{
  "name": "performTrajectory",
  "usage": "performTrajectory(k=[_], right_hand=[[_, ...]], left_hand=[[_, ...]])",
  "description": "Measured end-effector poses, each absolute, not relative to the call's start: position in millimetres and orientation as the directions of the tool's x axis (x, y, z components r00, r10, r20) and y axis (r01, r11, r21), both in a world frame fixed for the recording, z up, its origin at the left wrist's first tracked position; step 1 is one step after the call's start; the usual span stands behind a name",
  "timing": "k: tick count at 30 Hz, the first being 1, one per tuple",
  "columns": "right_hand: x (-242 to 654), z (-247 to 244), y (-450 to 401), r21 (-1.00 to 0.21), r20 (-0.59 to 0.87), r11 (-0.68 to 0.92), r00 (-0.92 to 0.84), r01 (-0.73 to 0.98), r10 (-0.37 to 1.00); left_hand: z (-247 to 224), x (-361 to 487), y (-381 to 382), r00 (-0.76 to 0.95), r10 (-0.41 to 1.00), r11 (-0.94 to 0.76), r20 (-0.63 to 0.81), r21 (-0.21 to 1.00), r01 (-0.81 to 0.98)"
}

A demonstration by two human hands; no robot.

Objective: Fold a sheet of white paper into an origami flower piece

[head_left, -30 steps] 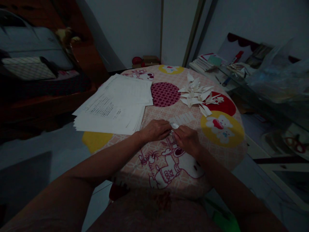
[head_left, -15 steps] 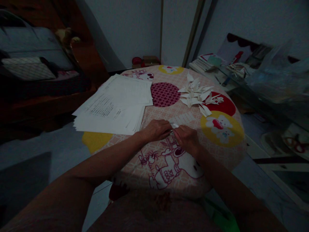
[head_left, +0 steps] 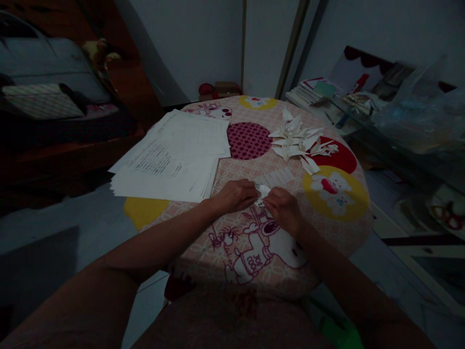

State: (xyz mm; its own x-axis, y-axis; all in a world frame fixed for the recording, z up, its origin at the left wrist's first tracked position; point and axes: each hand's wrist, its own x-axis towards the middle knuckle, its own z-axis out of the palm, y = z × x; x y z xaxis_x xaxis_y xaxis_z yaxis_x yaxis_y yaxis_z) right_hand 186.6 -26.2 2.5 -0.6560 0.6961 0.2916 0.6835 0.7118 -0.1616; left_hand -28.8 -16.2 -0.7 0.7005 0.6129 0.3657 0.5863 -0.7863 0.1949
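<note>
On a round tabletop (head_left: 236, 169) spread with a pink, lattice-patterned cloth, the person's left hand (head_left: 238, 195) and right hand (head_left: 283, 206) meet a little to the right of the middle, between the near and far edges. Between them is a small piece of white paper (head_left: 260, 195), pinched by the left fingertips on one side and by the right thumb and fingers on the other; how it is folded is mostly hidden. So small a piece leaves little to grip, so the likeliest mishap is a tear or a crooked crease, caused by the two pinches pulling unevenly; the dim light could make a misaligned edge hard to notice. The left wrist lies just beside the near corner of a thick stack of white printed sheets (head_left: 163, 165), whose outer corner appears to overhang the tabletop's left edge; an elbow swung outward might nudge the sheets towards the floor. Towards the right edge lies a tangled cluster of pointed, cream-white folded paper pieces (head_left: 288, 145), well apart from the knuckles; a careless forward sweep of the right hand could bend their thin tips or scatter them.
</note>
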Motion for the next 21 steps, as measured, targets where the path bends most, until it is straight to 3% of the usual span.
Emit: performTrajectory(k=[4,8,16,21], right_hand=[[190.8,-1.0,-21.3,-0.385,0.306,0.634,-0.555,0.671,0.773],[191.2,-3.2,-19.5,-0.458,0.336,0.588,-0.483,0.667,0.809],[189.2,-4.4,-20.5,-0.527,0.323,0.525,-0.414,0.669,0.851],[188.9,-1.1,-19.7,-0.571,0.307,0.524,-0.427,0.632,0.85]], left_hand=[[0.0,-26.5,-14.3,0.6,0.726,-0.688,0.337,0.377,0.62],[-0.7,-24.5,-13.5,0.52,0.792,-0.61,0.321,0.454,0.649],[-3.9,-26.5,-11.7,0.599,0.728,-0.685,0.334,0.402,0.608],[-0.8,-24.7,-13.4,0.577,0.74,-0.67,0.346,0.456,0.587]])
